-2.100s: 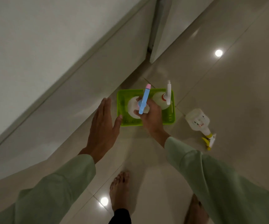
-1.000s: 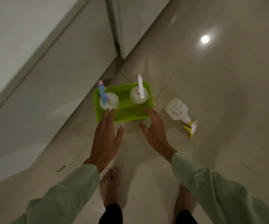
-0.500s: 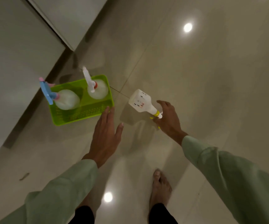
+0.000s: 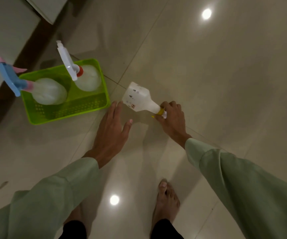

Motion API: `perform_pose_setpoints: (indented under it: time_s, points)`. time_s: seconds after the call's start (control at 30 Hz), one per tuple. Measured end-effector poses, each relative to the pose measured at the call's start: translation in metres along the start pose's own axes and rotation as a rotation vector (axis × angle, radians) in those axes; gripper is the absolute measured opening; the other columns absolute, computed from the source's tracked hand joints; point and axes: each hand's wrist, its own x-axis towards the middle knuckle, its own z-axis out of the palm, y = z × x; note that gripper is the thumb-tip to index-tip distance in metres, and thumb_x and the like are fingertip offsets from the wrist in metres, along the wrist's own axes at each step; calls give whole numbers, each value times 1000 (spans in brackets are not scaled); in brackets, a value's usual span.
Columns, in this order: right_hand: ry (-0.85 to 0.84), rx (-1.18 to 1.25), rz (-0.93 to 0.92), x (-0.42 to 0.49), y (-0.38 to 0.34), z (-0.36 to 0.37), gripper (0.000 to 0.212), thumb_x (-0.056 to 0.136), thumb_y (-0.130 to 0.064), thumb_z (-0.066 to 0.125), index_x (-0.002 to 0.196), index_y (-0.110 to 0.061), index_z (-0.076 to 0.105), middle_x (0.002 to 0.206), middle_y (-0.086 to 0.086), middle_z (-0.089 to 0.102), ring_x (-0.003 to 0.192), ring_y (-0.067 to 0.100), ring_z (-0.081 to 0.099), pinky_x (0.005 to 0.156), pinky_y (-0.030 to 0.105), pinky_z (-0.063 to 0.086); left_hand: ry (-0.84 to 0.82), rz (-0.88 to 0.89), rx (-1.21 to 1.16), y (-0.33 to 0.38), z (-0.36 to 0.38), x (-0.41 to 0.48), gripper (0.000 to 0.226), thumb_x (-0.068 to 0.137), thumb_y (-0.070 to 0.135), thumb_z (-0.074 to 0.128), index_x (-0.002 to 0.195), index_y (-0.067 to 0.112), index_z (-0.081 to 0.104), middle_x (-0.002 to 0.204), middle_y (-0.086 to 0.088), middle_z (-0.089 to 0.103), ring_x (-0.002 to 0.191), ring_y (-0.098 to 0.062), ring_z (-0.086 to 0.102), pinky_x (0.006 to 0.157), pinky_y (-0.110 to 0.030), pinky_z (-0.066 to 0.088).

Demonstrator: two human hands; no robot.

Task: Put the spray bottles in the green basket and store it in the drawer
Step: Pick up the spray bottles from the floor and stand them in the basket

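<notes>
Right hand (image 4: 172, 118) is clenched round the neck of the third bottle (image 4: 138, 99), which lies tipped with its base toward the basket (image 4: 67, 111); left hand (image 4: 111, 130) hovers flat and empty, fingertips just beside that base. Held only by the neck (a poor lever), the bottle could swing and knock the white-trigger bottle (image 4: 87, 78). Blue-trigger bottle (image 4: 49, 91) stands in the basket's left half, beyond.

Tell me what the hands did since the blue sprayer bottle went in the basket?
The right hand let go of it, moved right and closed on the neck of the third bottle on the floor. The left hand stayed open and empty. The two bottles stayed standing in the green basket.
</notes>
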Motion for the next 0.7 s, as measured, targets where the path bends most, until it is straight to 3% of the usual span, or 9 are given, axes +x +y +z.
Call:
perform_pose_setpoints:
  time_s: [0.1, 0.2, 0.3, 0.37, 0.5, 0.63, 0.7]
  points:
    - [-1, 250, 68, -11, -9, -8, 27, 75, -21, 81, 92, -10, 63, 91, 7, 59, 81, 24, 52, 65, 32, 34, -14, -34, -20, 1, -8, -13, 66, 98, 35, 49, 155, 13, 23, 164, -10, 22, 152, -22, 20, 123, -36, 20]
    - [0, 390, 143, -24, -29, -30, 20, 72, -14, 82, 85, -9, 67, 77, 3, 62, 67, 21, 59, 54, 31, 46, -10, -35, -21, 3, -29, -28, 66, 98, 34, 50, 154, 12, 24, 164, -10, 23, 152, -22, 22, 123, -37, 22]
    - [-1, 469, 147, -35, -54, -55, 15, 75, -11, 81, 83, -13, 68, 68, -3, 62, 51, 2, 57, 38, 10, 40, 8, -44, -12, 3, -52, -40, 65, 98, 34, 51, 154, 13, 25, 164, -9, 23, 152, -21, 20, 123, -35, 21]
    - [4, 485, 118, -42, -75, -72, 15, 77, -8, 79, 89, -11, 71, 71, 0, 65, 50, 3, 57, 38, 10, 42, 29, -43, -1, 3, -69, -46, 65, 98, 34, 51, 154, 12, 25, 163, -10, 24, 152, -21, 21, 123, -35, 21]
    - [-13, 510, 36, -55, -119, -103, 42, 81, -1, 74, 121, -11, 71, 101, 8, 69, 76, 18, 68, 55, 11, 54, 64, -39, -32, 2, -103, -59, 66, 99, 37, 48, 155, 14, 21, 164, -9, 22, 153, -21, 19, 122, -36, 21]
    - [-71, 564, 34, -72, -157, -118, 30, 80, 4, 71, 106, -7, 77, 104, 14, 70, 55, -3, 67, 46, 7, 47, 104, -62, -65, -5, -131, -77, 67, 99, 38, 48, 155, 16, 20, 165, -8, 21, 153, -20, 19, 123, -36, 21]
    - [-115, 579, 81, -80, -178, -119, 23, 79, 3, 72, 97, -7, 79, 99, 14, 71, 56, 0, 67, 49, 10, 50, 121, -78, -86, -13, -147, -88, 67, 99, 37, 49, 155, 15, 21, 164, -9, 22, 152, -21, 21, 122, -38, 24]
